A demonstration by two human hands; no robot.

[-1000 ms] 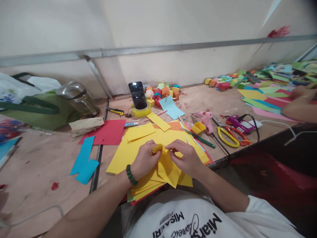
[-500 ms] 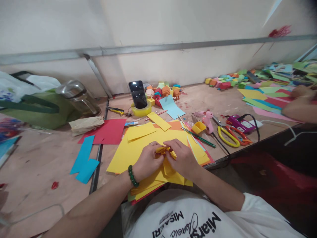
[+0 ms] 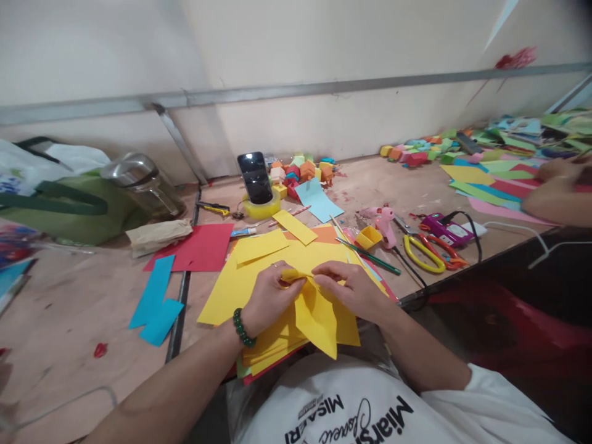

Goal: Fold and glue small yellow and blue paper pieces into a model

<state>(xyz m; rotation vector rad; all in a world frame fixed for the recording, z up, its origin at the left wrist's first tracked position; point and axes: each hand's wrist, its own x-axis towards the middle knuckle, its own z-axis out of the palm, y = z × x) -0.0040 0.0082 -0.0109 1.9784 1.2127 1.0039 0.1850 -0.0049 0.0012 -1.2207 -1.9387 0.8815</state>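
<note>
My left hand, with a green bead bracelet at its wrist, is closed on a folded piece of yellow paper. The fold's upper edge sticks up between its thumb and fingers. From there the paper hangs down toward me, creased and flared. Close by on the right, my right hand pinches the upper edge of the same piece with thumb and forefinger. Under both hands lies a stack of yellow sheets, with orange and red ones showing at its edges.
Right of the stack lie a green pencil, a small yellow paper box, a pink glue gun and yellow-handled scissors. A phone stands in a tape roll. Another person's hand is among coloured papers.
The folded yellow paper has opened downward and now flares below my hands. My right hand has shifted slightly right, its fingers less bunched around the fold.
</note>
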